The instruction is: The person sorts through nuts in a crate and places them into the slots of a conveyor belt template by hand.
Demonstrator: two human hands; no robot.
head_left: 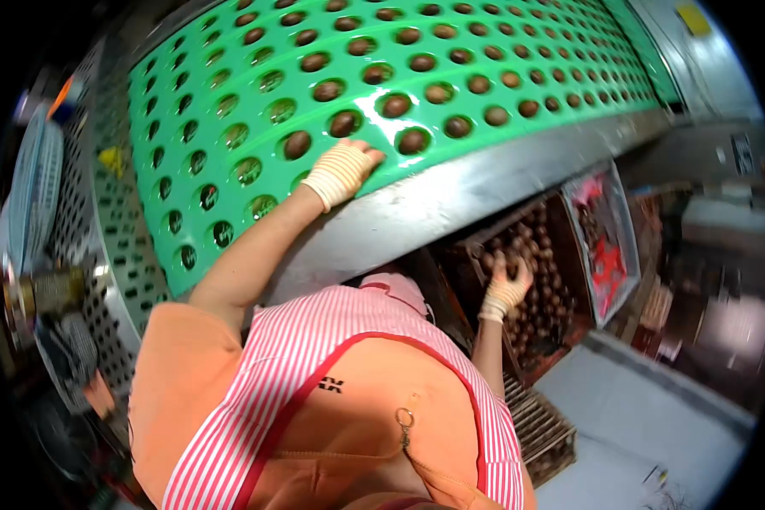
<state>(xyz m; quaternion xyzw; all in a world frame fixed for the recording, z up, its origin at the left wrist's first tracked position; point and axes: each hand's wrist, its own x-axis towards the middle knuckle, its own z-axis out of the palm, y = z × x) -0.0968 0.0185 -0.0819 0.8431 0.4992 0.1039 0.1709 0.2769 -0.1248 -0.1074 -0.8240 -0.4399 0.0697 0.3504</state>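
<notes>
A green belt [331, 127] fills the upper view, with rows of round hollows. Many hollows hold brown, round, nut-like pieces [412, 140], while those toward the left hold none. My left hand [344, 170], in a striped glove with bare fingertips, rests at the belt's near edge beside the filled hollows. Its fingers are curled together, and whatever they may hold is hidden. Lower right, my right hand [506, 293], gloved alike, reaches over a crate [518, 361] of loose brown nut-like pieces [552, 297]. Its fingers are apart and touch or hover close above the pile.
A steel ledge [450, 191] runs along the belt's near side. Beyond the crate stands a grey bin [629, 263] with red material inside. A slatted crate [544, 433] sits below on the floor. Perforated metal [115, 212] and a blue basket [34, 187] are at left.
</notes>
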